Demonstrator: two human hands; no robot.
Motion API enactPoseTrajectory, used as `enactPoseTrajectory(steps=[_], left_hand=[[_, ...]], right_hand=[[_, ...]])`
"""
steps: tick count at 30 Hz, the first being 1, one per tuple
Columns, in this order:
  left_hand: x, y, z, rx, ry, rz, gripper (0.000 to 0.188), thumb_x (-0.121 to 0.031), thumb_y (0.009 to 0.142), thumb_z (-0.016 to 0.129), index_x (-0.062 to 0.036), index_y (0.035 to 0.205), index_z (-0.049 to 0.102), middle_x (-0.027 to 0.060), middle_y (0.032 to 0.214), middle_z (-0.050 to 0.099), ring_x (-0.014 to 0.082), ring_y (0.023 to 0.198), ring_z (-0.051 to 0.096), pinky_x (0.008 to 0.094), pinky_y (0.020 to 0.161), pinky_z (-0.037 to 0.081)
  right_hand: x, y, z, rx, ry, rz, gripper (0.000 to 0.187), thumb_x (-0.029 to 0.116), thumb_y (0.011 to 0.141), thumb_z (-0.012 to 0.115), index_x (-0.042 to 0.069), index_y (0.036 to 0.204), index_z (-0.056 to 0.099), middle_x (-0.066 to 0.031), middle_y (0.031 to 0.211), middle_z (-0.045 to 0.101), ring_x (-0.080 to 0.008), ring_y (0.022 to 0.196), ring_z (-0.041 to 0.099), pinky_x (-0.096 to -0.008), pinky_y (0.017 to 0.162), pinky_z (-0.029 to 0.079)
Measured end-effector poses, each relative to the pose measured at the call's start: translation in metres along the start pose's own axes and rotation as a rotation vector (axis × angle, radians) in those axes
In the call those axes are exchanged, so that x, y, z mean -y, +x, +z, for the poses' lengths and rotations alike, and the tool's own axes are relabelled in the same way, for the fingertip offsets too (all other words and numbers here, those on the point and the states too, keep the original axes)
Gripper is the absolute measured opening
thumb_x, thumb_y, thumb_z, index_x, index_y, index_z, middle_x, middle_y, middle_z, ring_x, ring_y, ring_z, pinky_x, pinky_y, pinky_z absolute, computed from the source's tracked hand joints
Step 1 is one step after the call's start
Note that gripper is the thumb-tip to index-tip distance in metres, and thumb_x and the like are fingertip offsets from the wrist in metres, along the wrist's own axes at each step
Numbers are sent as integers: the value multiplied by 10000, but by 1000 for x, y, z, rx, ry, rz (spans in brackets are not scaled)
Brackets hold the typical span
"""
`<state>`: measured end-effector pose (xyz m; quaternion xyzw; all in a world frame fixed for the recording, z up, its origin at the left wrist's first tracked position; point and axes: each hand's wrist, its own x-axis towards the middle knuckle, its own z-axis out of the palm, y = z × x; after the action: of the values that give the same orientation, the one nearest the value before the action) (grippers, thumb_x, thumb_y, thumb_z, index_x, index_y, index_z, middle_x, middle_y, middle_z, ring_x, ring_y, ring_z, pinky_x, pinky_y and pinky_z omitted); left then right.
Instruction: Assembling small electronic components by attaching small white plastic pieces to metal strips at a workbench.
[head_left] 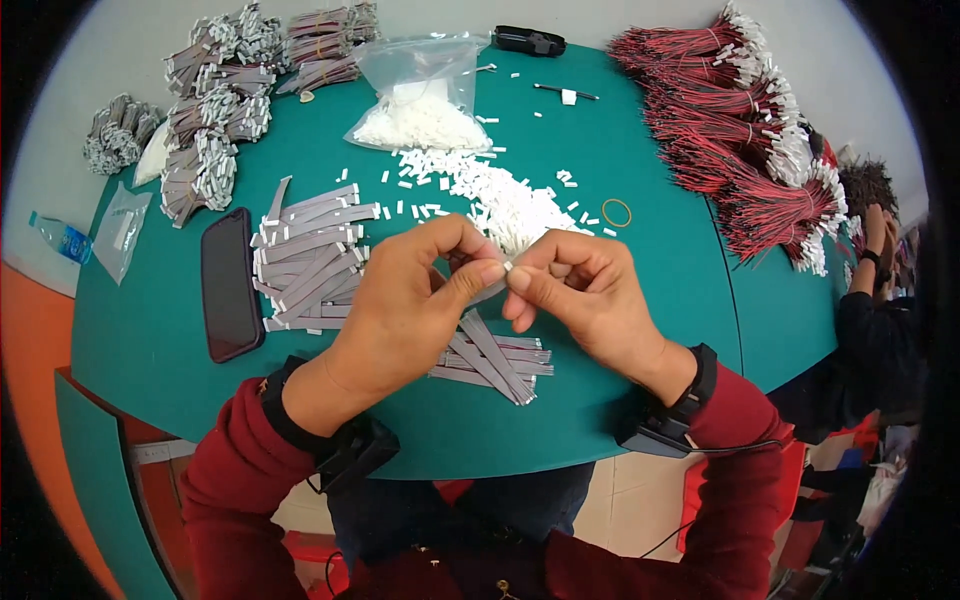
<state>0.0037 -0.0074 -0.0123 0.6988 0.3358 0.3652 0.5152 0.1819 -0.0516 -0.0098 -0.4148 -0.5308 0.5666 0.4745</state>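
Observation:
My left hand (415, 285) is closed in a pinch on a grey flat ribbon cable (488, 294), mostly hidden by the fingers. Against its fingertips, my right hand (590, 285) pinches a small white connector (508, 266) at the cable's end; how far the two are joined is hidden. Below the hands lies a small bundle of ribbon cables (500, 362) with white ends. A larger spread of grey ribbon cables (315, 245) lies left of my left hand. Just beyond my fingers is a heap of loose white connectors (510, 205).
A clear bag (425, 110) of white connectors stands behind the heap. A black phone (230, 285) lies at left, grey cable bundles (215, 110) at back left. Red-and-black wire bundles (745, 140) line the right side, near a rubber band (617, 212). Another person (875, 330) sits at far right.

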Motion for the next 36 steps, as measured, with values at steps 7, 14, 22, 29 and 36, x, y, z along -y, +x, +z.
enactPoseTrajectory(steps=[7, 14, 22, 29, 36], left_hand=[[-2, 2, 0, -39, 12, 40, 114, -107, 830, 595, 5, 830, 576, 14, 700, 577, 50, 599, 471, 212, 501, 365], [-12, -3, 1, 75, 136, -6, 113, -92, 840, 601, 20, 861, 603, 25, 751, 618, 82, 694, 564, 202, 630, 436], [-10, 4, -11, 22, 98, 138, 130, -113, 831, 618, 10, 874, 613, 37, 851, 637, 68, 688, 543, 195, 613, 431], [-33, -15, -69, -200, -227, -101, 216, -126, 815, 645, 15, 963, 574, 32, 797, 606, 42, 661, 499, 195, 594, 411], [-25, -25, -85, -281, -4, -101, 451, -20, 788, 636, -1, 1186, 425, -1, 715, 534, 48, 605, 506, 177, 542, 416]], right_hand=[[2, 8, -4, 5, 71, -16, 114, 102, 870, 569, -5, 834, 574, -64, 712, 621, -95, 607, 576, -207, 573, 466], [11, 5, -17, -71, 22, -75, 94, 90, 864, 568, -2, 852, 583, -67, 725, 619, -95, 605, 567, -206, 571, 459], [29, 4, -13, -149, 15, -132, 174, 157, 888, 533, -4, 831, 568, -50, 652, 580, -93, 569, 539, -228, 573, 470], [87, -43, 0, 193, 321, -680, 305, 188, 905, 414, 74, 630, 479, -17, 449, 444, -116, 400, 433, -346, 519, 507], [114, -113, -5, 339, 687, -769, 384, 127, 863, 452, 17, 496, 460, -104, 490, 547, -176, 440, 541, -379, 489, 523]])
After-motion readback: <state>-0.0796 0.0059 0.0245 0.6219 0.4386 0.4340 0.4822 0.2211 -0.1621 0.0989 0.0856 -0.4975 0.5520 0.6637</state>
